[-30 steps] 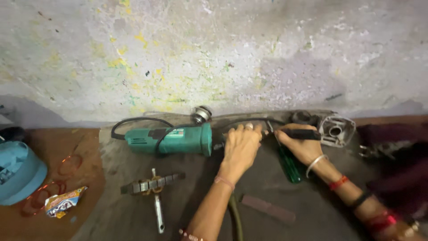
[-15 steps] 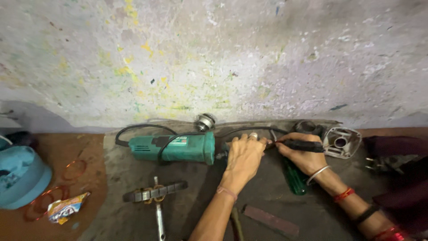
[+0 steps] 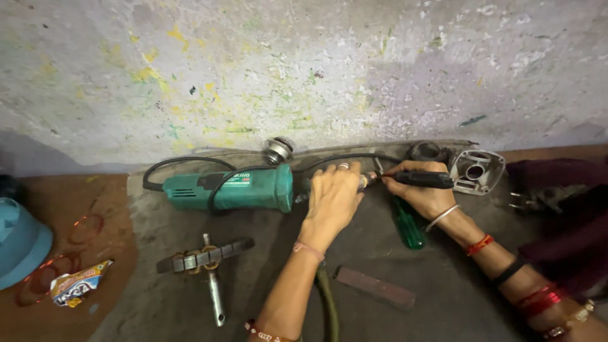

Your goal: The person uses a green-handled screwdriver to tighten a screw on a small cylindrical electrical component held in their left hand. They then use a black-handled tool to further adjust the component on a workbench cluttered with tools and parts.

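A teal angle grinder body (image 3: 231, 188) lies on a grey mat (image 3: 443, 304) by the wall, its black cord looped over it. My left hand (image 3: 332, 199) grips the metal front end of the grinder. My right hand (image 3: 421, 190) holds a black-handled tool (image 3: 423, 180) whose tip meets the grinder's front end. A green-handled screwdriver (image 3: 407, 226) lies under my right wrist.
A silver gear housing (image 3: 476, 171) and a dark ring (image 3: 425, 151) sit to the right by the wall. A small round metal part (image 3: 278, 150) rests behind the grinder. A puller tool (image 3: 206, 259), a brown flat bar (image 3: 375, 287), a blue container (image 3: 22, 240) and a snack wrapper (image 3: 77, 283) lie nearby.
The view has drifted slightly; both hands stay at the grinder's front end, and the right hand's black tool has come closer to the left hand.
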